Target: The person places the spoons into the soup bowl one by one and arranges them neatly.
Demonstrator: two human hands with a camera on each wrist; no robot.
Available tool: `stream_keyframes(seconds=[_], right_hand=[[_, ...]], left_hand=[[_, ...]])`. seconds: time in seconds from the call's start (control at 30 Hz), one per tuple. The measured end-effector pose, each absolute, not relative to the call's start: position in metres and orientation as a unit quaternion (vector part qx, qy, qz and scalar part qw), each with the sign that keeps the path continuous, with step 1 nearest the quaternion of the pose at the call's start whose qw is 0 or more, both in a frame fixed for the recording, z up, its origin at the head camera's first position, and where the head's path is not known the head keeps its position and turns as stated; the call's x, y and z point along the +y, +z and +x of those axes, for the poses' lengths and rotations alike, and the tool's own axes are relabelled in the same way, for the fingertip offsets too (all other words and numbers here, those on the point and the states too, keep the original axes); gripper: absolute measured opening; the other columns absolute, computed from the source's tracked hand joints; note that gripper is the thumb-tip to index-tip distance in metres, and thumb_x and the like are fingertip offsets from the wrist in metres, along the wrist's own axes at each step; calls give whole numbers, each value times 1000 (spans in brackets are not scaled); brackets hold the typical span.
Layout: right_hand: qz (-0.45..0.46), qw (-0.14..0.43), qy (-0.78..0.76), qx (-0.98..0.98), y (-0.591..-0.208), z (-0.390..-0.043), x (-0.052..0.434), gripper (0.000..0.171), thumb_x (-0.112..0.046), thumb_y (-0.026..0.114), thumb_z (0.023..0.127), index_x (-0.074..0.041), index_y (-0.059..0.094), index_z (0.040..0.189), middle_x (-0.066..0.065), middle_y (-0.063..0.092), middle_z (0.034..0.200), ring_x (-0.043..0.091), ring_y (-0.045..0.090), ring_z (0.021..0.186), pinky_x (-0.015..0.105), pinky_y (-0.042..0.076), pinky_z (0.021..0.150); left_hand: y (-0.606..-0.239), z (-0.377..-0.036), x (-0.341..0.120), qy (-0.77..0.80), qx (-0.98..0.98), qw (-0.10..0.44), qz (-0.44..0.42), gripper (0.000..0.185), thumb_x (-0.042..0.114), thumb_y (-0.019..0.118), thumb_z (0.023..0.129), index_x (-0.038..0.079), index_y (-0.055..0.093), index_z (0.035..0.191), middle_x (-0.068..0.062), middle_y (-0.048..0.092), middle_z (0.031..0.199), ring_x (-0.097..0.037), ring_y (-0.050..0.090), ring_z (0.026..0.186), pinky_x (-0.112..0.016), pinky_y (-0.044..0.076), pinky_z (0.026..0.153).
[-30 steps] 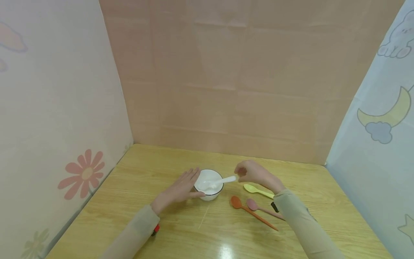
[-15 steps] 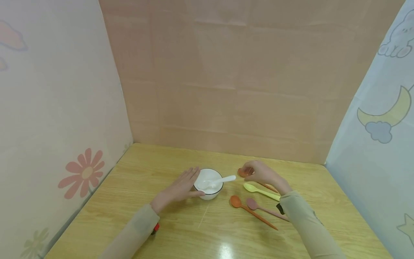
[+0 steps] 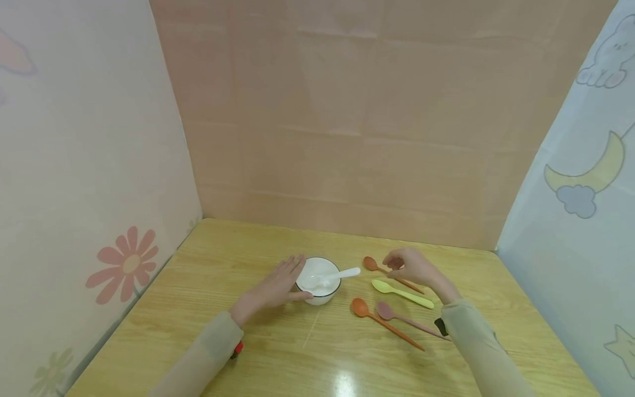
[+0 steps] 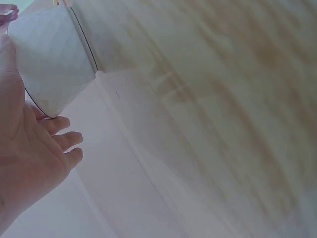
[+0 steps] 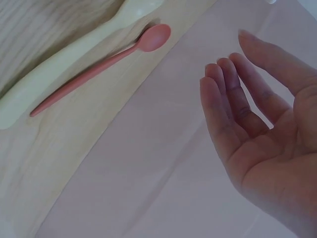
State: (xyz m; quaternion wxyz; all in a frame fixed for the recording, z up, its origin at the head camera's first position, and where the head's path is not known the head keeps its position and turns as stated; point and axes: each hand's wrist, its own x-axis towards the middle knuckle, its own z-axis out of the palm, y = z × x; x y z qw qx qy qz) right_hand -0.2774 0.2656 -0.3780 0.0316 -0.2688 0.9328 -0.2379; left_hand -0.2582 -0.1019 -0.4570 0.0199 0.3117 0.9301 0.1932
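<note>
My left hand (image 3: 275,288) lies flat against the near-left side of the white bowl (image 3: 318,280), fingers straight and together along its wall, thumb by its base; from the left wrist view the bowl's outer wall (image 4: 52,64) sits right against my palm (image 4: 25,158), steadying it and not gripping it. One white spoon (image 3: 333,277) stands in the bowl, head down in the hollow, handle leaning out over the right rim. My right hand (image 3: 414,267) hovers above the table (image 3: 278,353) to the right of the bowl, fingers loosely curled and holding nothing; the right wrist view shows the palm (image 5: 262,134) bare and the fingers relaxed. Just under and left of it lies the reddish-brown spoon (image 3: 384,270), flat on the wood, its bowl end pointing toward the white bowl; I'd say my fingertips are right by its handle but not closed on it. Judging from how things lie: one spoon is in, four are left out. Count them with me. On the table: the reddish-brown one nearest my right hand, a yellow-green spoon (image 3: 402,294) just in front of it, an orange spoon (image 3: 384,323) and a mauve spoon (image 3: 404,318) side by side nearer me, their heads close together. That makes five spoons in all, one bowl, two hands. The wrist view shows the reddish-brown spoon (image 5: 99,67) again, lying beside the pale yellow-green one (image 5: 74,64).
</note>
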Motion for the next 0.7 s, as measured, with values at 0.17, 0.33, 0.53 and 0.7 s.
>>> stream_keyframes(seconds=[0.17,0.33,0.53,0.7], right_hand=[[-265,22,-235,935,-384,-276,274,23,-7,76,84,3,69,104,14,72,96,17,67,82,27,57,74],[-253,19,-239,937,-387,-273,280,23,-9,76,84,3,70,103,15,72,94,13,65,79,22,54,70],[-238,15,-253,938,-392,-272,290,23,-8,76,84,3,70,104,16,72,95,13,66,80,20,53,71],[-215,24,-273,937,-398,-274,299,22,-7,74,86,3,69,106,20,72,99,15,66,84,20,52,71]], left_hand=[[-458,-259,-103,188,931,16,313,96,58,57,94,-5,18,156,-22,18,164,-44,18,152,-56,21,124],[-459,-259,-103,186,931,15,313,96,58,57,94,-5,18,156,-22,18,165,-43,18,152,-56,21,124],[-458,-259,-102,188,931,17,311,96,57,57,94,-5,17,156,-22,18,165,-43,17,153,-56,21,124],[-457,-258,-102,187,932,18,310,96,58,57,94,-4,17,156,-22,18,165,-43,18,152,-56,21,124]])
